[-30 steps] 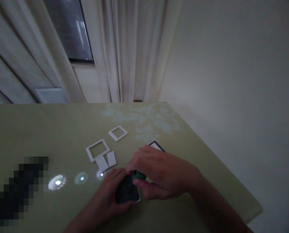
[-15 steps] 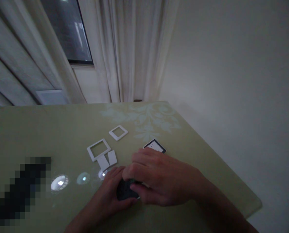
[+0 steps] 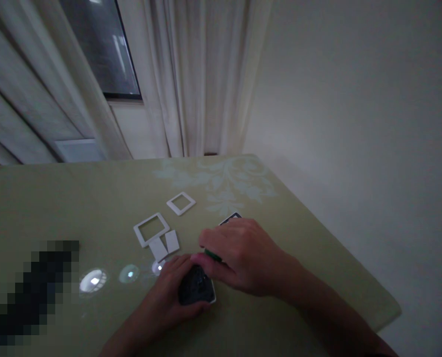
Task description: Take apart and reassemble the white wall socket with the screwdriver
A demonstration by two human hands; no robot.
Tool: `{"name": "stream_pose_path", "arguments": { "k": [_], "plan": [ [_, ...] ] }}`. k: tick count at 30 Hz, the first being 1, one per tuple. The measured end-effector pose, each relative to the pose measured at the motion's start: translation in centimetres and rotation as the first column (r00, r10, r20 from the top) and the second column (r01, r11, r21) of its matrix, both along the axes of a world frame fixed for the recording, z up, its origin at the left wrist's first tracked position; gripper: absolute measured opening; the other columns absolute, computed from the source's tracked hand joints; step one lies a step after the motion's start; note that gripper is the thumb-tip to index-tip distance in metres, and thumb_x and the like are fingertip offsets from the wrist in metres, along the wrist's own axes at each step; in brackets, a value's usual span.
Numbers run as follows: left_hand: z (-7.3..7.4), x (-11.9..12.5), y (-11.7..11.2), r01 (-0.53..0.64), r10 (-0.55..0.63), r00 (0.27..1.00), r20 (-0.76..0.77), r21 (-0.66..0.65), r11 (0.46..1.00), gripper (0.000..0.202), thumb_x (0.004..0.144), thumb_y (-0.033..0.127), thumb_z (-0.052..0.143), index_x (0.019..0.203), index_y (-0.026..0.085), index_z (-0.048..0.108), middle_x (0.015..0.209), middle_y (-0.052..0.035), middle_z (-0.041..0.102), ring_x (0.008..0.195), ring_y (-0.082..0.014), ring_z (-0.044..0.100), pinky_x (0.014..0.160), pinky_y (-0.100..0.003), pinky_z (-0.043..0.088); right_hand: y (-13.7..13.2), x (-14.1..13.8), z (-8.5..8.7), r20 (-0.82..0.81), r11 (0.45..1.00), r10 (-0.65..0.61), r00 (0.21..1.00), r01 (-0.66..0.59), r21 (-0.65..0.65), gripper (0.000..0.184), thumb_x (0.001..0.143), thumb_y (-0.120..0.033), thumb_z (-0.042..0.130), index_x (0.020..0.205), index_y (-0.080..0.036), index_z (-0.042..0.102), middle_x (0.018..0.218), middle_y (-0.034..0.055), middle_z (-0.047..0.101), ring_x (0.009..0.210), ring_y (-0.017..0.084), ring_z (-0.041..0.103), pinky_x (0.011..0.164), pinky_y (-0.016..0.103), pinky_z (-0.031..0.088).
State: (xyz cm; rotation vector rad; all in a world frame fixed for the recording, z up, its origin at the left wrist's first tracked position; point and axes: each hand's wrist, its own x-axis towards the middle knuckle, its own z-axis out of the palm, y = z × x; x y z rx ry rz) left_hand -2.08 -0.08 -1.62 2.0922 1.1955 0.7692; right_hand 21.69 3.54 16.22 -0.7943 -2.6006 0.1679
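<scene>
My left hand (image 3: 172, 290) is wrapped round a square wall-switch body (image 3: 196, 287), dark inside with a thin white rim. The fingers are along its upper left side and the thumb is along its lower edge. Just above and to the right, my right hand (image 3: 239, 255) is closed in a pinch on a small green piece (image 3: 212, 255), mostly hidden by the fingers. Behind that hand a second switch plate (image 3: 231, 217), white with a dark border, shows only its far corner.
Two white square frames (image 3: 141, 237) (image 3: 171, 206) lie on the pale green table (image 3: 105, 203), beyond my left hand. Beside the nearer one are two small white plates (image 3: 157, 249) (image 3: 172, 241). A pixelated dark patch (image 3: 31, 292) covers the left. The table's right edge borders a wall (image 3: 355, 148).
My right hand has lifted up and to the right, off the switch body, uncovering its dark inside. The green piece now shows in its fingers. My left hand stays about where it was.
</scene>
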Motion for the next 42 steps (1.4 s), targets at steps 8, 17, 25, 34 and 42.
{"name": "stream_pose_path", "arguments": {
  "k": [8, 17, 25, 34, 42],
  "plan": [
    [0.5, 0.1, -0.1, -0.022, 0.022, 1.0, 0.002, 0.003, 1.0, 0.072, 0.08, 0.04, 0.091, 0.146, 0.037, 0.064, 0.139, -0.0093, 0.073, 0.128, -0.0396, 0.068, 0.109, -0.06, 0.057, 0.1, 0.0, 0.0, 0.03, 1.0, -0.021, 0.999, 0.021, 0.018, 0.023, 0.111, -0.036, 0.052, 0.113, -0.018, 0.068, 0.088, 0.0052, 0.077, 0.08, 0.02, 0.066, 0.076, 0.033, 0.046],
    [1.5, 0.2, -0.2, -0.022, 0.022, 0.999, -0.023, -0.004, 1.0, 0.064, 0.082, 0.043, 0.088, 0.142, 0.035, 0.067, 0.137, -0.0067, 0.074, 0.127, -0.0392, 0.069, 0.11, -0.059, 0.057, -0.3, -0.4, -0.3, 0.013, 0.997, -0.048, 0.999, 0.048, 0.056, 0.024, 0.109, -0.035, 0.053, 0.113, -0.017, 0.069, 0.088, 0.006, 0.076, 0.077, 0.02, 0.066, 0.073, 0.033, 0.044],
    [1.7, 0.4, -0.3, -0.021, 0.021, 1.0, -0.022, -0.009, 1.0, 0.056, 0.083, 0.042, 0.086, 0.136, 0.034, 0.068, 0.137, -0.0048, 0.074, 0.122, -0.037, 0.07, 0.107, -0.056, 0.059, -0.4, -1.0, -0.9, -0.014, 0.996, -0.034, 0.999, 0.035, 0.085, 0.02, 0.107, -0.034, 0.054, 0.111, -0.021, 0.069, 0.084, 0.002, 0.07, 0.078, 0.021, 0.062, 0.077, 0.036, 0.039],
    [0.7, -0.2, 0.0, -0.03, 0.032, 0.999, -0.023, 0.07, 0.997, 0.068, 0.079, 0.043, 0.091, 0.142, 0.031, 0.069, 0.144, -0.0117, 0.073, 0.132, -0.0411, 0.068, 0.111, -0.06, 0.057, -0.2, -0.9, -0.8, -0.016, 0.994, -0.092, 0.996, 0.093, 0.064, 0.026, 0.107, -0.035, 0.057, 0.124, -0.02, 0.07, 0.097, 0.0054, 0.073, 0.09, 0.023, 0.063, 0.084, 0.038, 0.042],
    [0.5, -0.3, 0.2, 0.003, -0.003, 1.0, -0.004, 0.073, 0.997, 0.075, 0.08, 0.045, 0.092, 0.148, 0.033, 0.064, 0.146, -0.0114, 0.072, 0.132, -0.0411, 0.067, 0.11, -0.06, 0.057, 0.0, -0.5, -0.5, -0.002, 0.99, -0.127, 0.992, 0.127, 0.059, 0.025, 0.105, -0.032, 0.054, 0.114, -0.019, 0.072, 0.089, 0.005, 0.073, 0.081, 0.023, 0.064, 0.076, 0.037, 0.044]
  ]
}}
